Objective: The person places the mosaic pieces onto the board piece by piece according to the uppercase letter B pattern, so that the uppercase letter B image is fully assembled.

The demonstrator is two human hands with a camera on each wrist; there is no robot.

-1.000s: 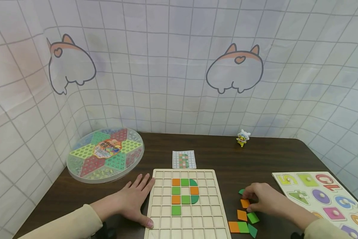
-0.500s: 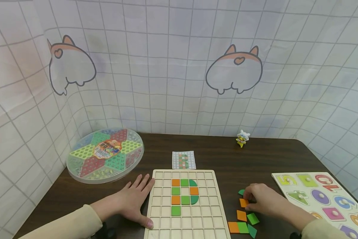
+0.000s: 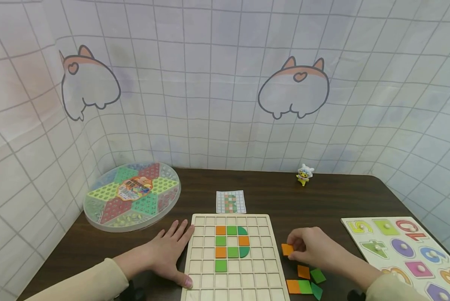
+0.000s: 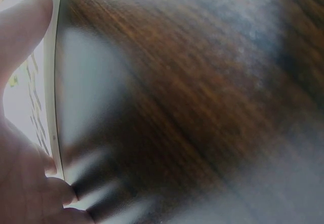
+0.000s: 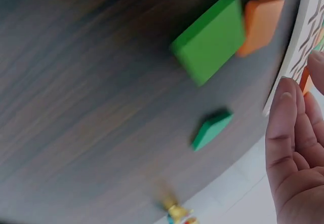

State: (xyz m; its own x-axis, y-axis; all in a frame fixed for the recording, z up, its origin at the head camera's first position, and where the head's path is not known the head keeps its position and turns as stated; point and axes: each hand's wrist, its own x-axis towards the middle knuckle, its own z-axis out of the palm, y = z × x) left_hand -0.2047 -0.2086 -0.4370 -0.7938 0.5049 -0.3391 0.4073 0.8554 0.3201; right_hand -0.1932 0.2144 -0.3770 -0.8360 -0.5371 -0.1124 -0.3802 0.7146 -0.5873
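Right hand [image 3: 315, 247]: pinching an orange square tile [image 3: 286, 250], thumb opposed to fingers.
Orange tile: held leftward of the knuckles, just beside the right edge of the wooden grid board [image 3: 260, 266]; no long axis.
Left hand [image 3: 168, 254]: spread along board's left edge, farther from tile.

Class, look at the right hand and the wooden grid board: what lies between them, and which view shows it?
An orange square tile, pinched by the right hand, lies between it and the wooden grid board; the head view shows this.
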